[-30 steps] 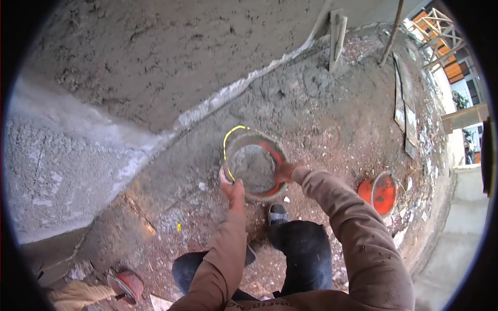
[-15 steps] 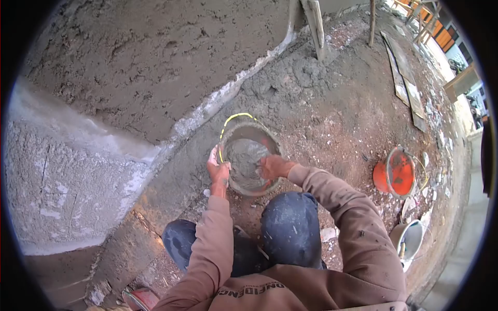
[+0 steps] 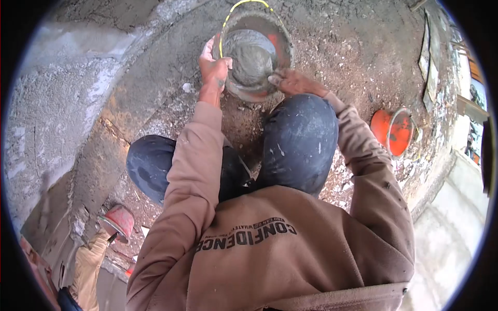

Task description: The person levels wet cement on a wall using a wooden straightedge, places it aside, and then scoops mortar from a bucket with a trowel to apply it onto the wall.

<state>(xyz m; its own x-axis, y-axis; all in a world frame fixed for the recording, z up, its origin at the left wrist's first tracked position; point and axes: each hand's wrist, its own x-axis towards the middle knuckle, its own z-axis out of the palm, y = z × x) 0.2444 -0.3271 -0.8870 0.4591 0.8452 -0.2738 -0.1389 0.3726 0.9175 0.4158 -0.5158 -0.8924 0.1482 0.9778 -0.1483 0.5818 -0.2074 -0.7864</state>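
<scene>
A mortar-crusted bucket stands on the ground beyond my knees, its inside showing red patches. Wet grey mortar lies inside it. A yellow handle arches over the far side. My left hand grips the left rim, thumb toward the inside. At the near right rim, my right hand lies across the edge with its fingers curled over it and the tips just inside. Its underside is hidden.
An orange bucket tilts on the ground at right. Lower left, another person's sleeve reaches toward a red bucket. A rough plastered surface is at left, with boards at upper right.
The view has tilted down, so the bucket appears higher. My right hand has moved from inside the bucket back to its near right rim. Another person's sleeve now shows at lower left.
</scene>
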